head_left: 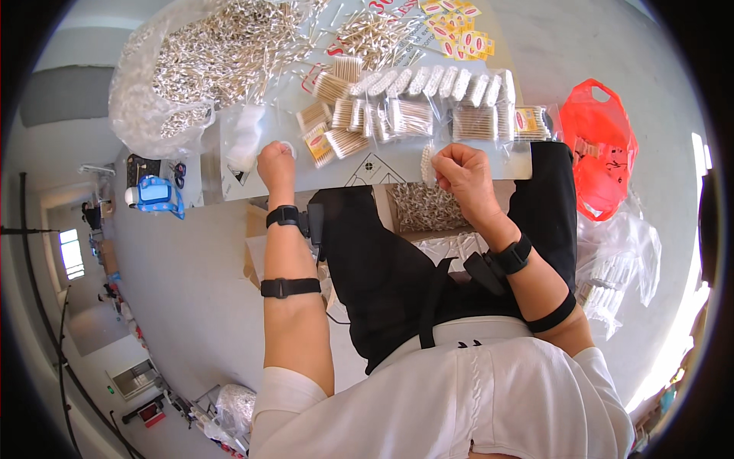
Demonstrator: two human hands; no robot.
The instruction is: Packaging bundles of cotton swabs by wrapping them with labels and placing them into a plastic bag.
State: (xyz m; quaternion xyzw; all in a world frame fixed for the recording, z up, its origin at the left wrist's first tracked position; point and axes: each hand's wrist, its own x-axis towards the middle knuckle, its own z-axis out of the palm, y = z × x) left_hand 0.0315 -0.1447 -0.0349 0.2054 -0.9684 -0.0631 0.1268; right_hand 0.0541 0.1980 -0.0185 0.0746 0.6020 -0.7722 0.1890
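My right hand [465,174] pinches a small bundle of cotton swabs [427,164] at the table's near edge, its white tips facing up. Further left, my left hand [276,167] is closed over the table. Something pale and rounded shows by its fingertips, too small to make out. Just beside that hand lies a stack of small clear plastic bags [245,138]. Between and beyond my hands are loose bundles of wooden-stick swabs [345,142] and a row of bagged swab packs [419,83]. One bundle has a yellow card [316,145] on it.
A big clear bag [131,115] spills loose swabs [229,53] at the far left. Yellow cards [462,34] lie at the back. To the right hangs a red plastic bag [600,153]. A blue-and-white bottle [153,194] and scissors [180,174] sit left. Below the table is a box of swabs [424,206].
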